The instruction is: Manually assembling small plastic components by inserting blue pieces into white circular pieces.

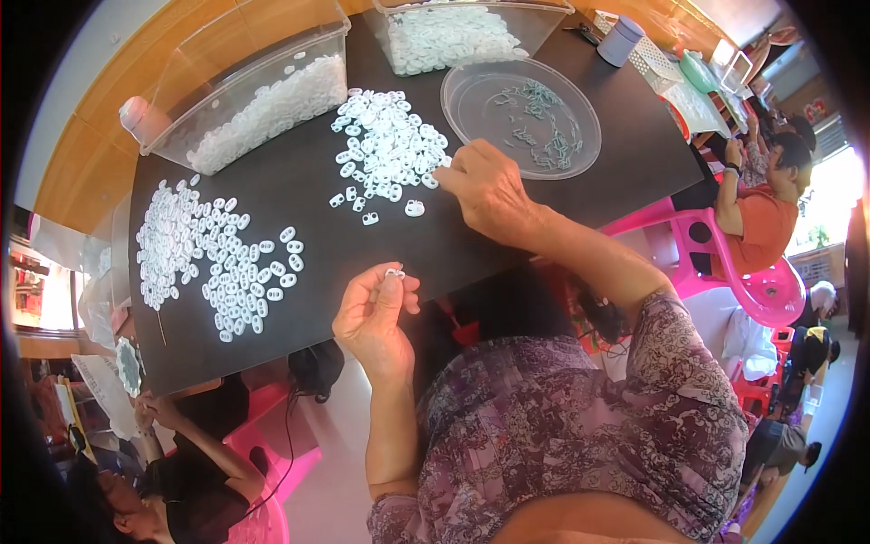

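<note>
My left hand (374, 319) is raised in front of the table's near edge, thumb and fingertips pinching a small white plastic piece (395, 272). My right hand (492, 192) reaches over the table with its fingers curled together. Its fingertips touch the right side of a heap of small white oval plastic pieces (385, 136), each with two slots; whatever they pinch is hidden. A few loose pieces lie in front of this heap, among them a larger white one (414, 208). Beyond my right hand sits a round clear tray (584, 109) with small grey-green bits scattered in it.
Two clear bins (344, 63) full of white pieces stand at the back. More oval pieces (240, 286) are spread on the left of the dark table (353, 245). A grey-lidded cup (620, 41) stands far right. People sit on pink chairs (698, 236) at both sides.
</note>
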Available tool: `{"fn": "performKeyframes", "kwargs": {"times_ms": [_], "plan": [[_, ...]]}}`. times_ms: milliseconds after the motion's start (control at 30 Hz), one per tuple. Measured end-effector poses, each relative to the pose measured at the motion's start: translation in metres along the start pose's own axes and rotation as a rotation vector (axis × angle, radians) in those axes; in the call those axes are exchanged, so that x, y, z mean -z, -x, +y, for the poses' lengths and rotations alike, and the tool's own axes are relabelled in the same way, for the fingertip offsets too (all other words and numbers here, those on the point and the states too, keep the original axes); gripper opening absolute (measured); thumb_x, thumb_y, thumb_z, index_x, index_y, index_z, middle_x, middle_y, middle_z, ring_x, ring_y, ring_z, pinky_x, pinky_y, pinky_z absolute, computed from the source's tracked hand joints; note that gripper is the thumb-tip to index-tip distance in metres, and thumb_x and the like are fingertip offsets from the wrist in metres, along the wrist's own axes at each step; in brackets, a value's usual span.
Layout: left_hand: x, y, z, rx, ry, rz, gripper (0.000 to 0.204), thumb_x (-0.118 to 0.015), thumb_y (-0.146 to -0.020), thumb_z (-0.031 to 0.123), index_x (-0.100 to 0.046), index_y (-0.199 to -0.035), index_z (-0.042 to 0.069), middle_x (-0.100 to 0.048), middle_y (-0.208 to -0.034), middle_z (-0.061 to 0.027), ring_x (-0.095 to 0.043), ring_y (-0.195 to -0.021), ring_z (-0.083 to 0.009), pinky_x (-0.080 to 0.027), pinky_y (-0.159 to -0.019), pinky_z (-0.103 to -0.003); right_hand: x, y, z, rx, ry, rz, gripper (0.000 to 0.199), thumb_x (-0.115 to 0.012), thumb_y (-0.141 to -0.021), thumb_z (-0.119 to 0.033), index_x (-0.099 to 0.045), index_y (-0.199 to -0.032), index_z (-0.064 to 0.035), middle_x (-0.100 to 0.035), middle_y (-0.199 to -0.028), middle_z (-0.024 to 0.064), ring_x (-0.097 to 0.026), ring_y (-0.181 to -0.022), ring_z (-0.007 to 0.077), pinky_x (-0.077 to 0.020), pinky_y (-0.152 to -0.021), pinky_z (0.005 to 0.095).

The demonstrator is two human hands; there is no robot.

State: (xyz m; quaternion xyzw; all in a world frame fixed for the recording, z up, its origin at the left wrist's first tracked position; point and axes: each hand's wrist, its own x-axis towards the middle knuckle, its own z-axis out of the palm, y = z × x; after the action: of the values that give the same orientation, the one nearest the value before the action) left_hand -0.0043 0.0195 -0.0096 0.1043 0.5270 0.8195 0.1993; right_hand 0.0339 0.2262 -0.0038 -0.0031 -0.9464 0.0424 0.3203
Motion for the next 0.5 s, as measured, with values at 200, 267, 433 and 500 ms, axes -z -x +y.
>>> {"fn": "performKeyframes", "kwargs": {"times_ms": [200,267,433,500], "plan": [[0.0006,0.0004,-0.0004,-0.009,0.003,-0.008,0.013,-0.060,-0.085,0.005,-0.060,-0.090,-0.006,-0.063,-0.072,-0.0125,-0.054,-0.055,-0.0119,-0.044,-0.051,-0.022,-0.0041,-0.0012,-0.0043,0.063,-0.033,-0.055,0.021,-0.057,-0.063,0.004,-0.062,-0.081,-0.0053,-0.051,-0.073,0.0082,-0.050,-0.072,0.0254,-0.0404,-0.060,0.0362],[0.0024,0.0002,-0.0008,-0.012,0.012,-0.017,0.013,-0.060,-0.085,0.005,-0.060,-0.090,-0.006,-0.063,-0.072,-0.0126,-0.054,-0.055,-0.0119,-0.045,-0.051,-0.023,0.0001,-0.0023,-0.0032,0.032,-0.071,-0.052,0.021,-0.057,-0.063,0.004,-0.063,-0.081,-0.0056,-0.051,-0.073,0.0083,-0.050,-0.072,0.0255,-0.0403,-0.060,0.0362],[0.0033,-0.0003,-0.0013,-0.014,0.007,-0.024,0.013,-0.060,-0.085,0.005,-0.060,-0.091,-0.006,-0.063,-0.073,-0.0126,-0.055,-0.056,-0.0118,-0.045,-0.051,-0.023,0.0009,-0.0033,0.0043,-0.031,-0.102,-0.064,0.019,-0.057,-0.065,0.004,-0.063,-0.080,-0.0065,-0.053,-0.075,0.0087,-0.051,-0.073,0.0258,-0.0403,-0.060,0.0366],[0.0036,0.0004,-0.0012,-0.015,0.011,-0.027,0.013,-0.060,-0.085,0.005,-0.060,-0.091,-0.006,-0.063,-0.073,-0.0126,-0.055,-0.056,-0.0118,-0.045,-0.051,-0.023,-0.0018,-0.0040,0.0028,0.017,-0.086,-0.055,0.022,-0.057,-0.064,0.005,-0.063,-0.081,-0.0073,-0.052,-0.075,0.0082,-0.050,-0.074,0.0260,-0.0402,-0.061,0.0363]]}}
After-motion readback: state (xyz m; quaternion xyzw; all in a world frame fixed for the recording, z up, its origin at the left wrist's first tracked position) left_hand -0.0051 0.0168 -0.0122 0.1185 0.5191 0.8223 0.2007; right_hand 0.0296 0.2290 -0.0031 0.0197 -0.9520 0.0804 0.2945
